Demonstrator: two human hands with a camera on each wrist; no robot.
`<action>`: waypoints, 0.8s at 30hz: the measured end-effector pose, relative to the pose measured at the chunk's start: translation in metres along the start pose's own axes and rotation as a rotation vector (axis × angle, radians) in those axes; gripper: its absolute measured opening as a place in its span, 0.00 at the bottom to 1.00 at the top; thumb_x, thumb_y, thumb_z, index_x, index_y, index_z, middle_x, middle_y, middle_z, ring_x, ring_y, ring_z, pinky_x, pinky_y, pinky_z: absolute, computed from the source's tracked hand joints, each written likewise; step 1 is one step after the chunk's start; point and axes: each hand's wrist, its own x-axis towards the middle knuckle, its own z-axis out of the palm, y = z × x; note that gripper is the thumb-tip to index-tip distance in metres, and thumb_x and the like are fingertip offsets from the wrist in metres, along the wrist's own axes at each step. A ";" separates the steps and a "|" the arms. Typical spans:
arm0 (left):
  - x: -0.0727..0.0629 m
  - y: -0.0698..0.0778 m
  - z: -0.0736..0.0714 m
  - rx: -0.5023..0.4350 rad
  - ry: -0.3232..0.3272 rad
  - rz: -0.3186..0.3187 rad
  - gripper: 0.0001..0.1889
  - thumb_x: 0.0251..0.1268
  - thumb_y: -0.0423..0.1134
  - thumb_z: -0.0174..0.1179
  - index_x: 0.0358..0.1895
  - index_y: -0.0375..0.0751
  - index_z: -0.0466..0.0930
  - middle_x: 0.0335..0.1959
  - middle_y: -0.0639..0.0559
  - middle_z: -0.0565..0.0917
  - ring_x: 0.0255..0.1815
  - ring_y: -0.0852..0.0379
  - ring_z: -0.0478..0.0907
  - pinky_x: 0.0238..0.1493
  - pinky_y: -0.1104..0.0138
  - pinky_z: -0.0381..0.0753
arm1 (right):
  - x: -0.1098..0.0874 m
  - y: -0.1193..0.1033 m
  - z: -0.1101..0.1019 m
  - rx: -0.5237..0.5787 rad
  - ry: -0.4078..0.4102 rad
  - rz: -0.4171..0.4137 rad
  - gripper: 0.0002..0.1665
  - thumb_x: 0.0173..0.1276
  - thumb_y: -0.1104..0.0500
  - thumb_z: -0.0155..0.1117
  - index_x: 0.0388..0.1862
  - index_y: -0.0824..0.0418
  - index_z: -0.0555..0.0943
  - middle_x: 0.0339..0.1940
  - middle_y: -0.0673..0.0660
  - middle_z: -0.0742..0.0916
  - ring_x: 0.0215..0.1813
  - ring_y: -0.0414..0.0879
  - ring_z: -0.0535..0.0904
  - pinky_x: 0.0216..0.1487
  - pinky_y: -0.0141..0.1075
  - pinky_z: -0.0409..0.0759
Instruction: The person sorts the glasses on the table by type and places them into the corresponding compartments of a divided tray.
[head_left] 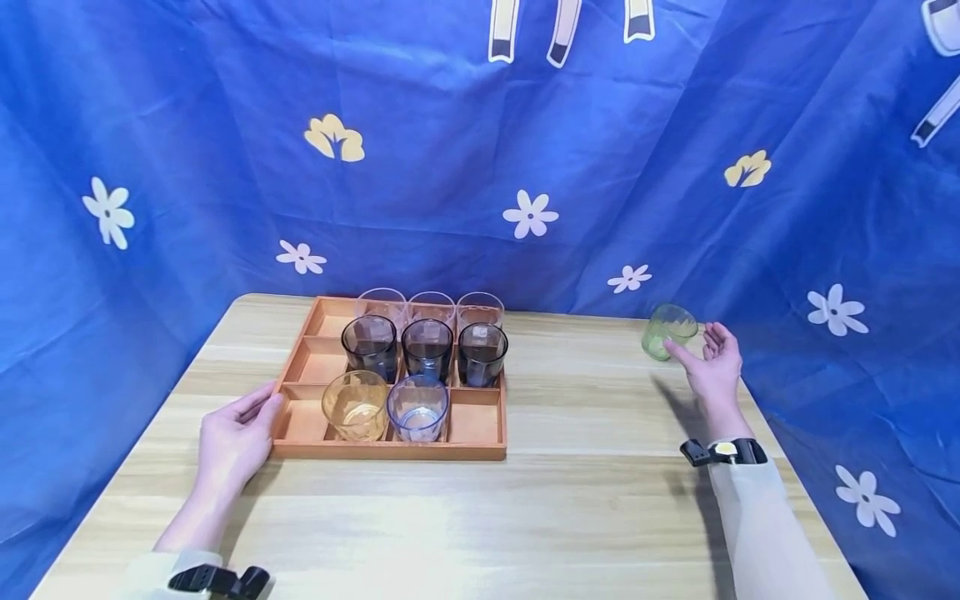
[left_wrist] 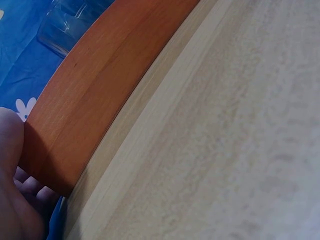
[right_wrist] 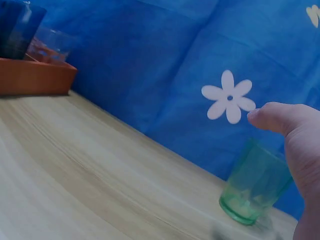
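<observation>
A wooden tray (head_left: 390,451) with compartments lies at the left of the table. My left hand (head_left: 236,437) grips its left side near the front corner, thumb at the rim; in the left wrist view the hand (left_wrist: 17,185) is partly cut off. At the far right stands a green glass (head_left: 669,332), upright on the table in the right wrist view. My right hand (head_left: 712,367) is beside it, thumb and fingers spread apart, the thumb overlapping the glass in the head view. In the right wrist view the thumb (right_wrist: 280,117) is extended above the glass's rim.
Clear glasses (head_left: 481,310) fill part of the tray's back row, dark glasses (head_left: 428,354) stand in the middle row. In front are an amber glass (head_left: 356,407) and a bluish glass (head_left: 417,410). A blue patterned curtain (head_left: 435,167) hangs along the table's back and sides.
</observation>
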 end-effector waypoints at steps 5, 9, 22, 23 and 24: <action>-0.001 0.000 -0.001 0.011 0.000 0.001 0.22 0.79 0.45 0.64 0.66 0.35 0.83 0.59 0.37 0.83 0.43 0.84 0.77 0.43 0.86 0.76 | 0.009 0.005 0.006 -0.034 -0.015 0.071 0.63 0.61 0.59 0.84 0.86 0.64 0.53 0.83 0.62 0.65 0.82 0.52 0.59 0.81 0.33 0.56; -0.002 0.001 -0.002 0.006 -0.003 0.003 0.22 0.79 0.45 0.64 0.66 0.34 0.83 0.60 0.37 0.83 0.45 0.83 0.77 0.43 0.86 0.77 | 0.017 0.008 0.012 -0.030 -0.021 0.130 0.66 0.62 0.57 0.85 0.87 0.62 0.50 0.84 0.61 0.63 0.83 0.51 0.57 0.81 0.34 0.56; -0.004 0.001 -0.002 0.016 -0.005 0.016 0.22 0.79 0.44 0.64 0.66 0.35 0.83 0.59 0.37 0.83 0.46 0.81 0.78 0.44 0.86 0.77 | 0.028 0.022 0.022 0.009 -0.034 0.216 0.66 0.61 0.58 0.85 0.87 0.61 0.50 0.84 0.60 0.63 0.82 0.52 0.57 0.80 0.40 0.61; -0.004 0.001 -0.002 0.012 -0.005 0.017 0.22 0.79 0.44 0.64 0.66 0.34 0.83 0.59 0.37 0.83 0.47 0.81 0.78 0.44 0.86 0.77 | 0.029 0.022 0.022 0.002 -0.035 0.218 0.67 0.61 0.57 0.85 0.87 0.60 0.50 0.85 0.59 0.63 0.83 0.52 0.57 0.81 0.40 0.61; -0.004 0.002 -0.002 0.009 -0.006 0.017 0.21 0.79 0.44 0.64 0.66 0.34 0.83 0.59 0.37 0.83 0.47 0.81 0.78 0.45 0.86 0.77 | 0.030 0.023 0.021 -0.009 -0.037 0.218 0.67 0.61 0.57 0.85 0.88 0.60 0.50 0.85 0.60 0.62 0.83 0.53 0.57 0.81 0.40 0.61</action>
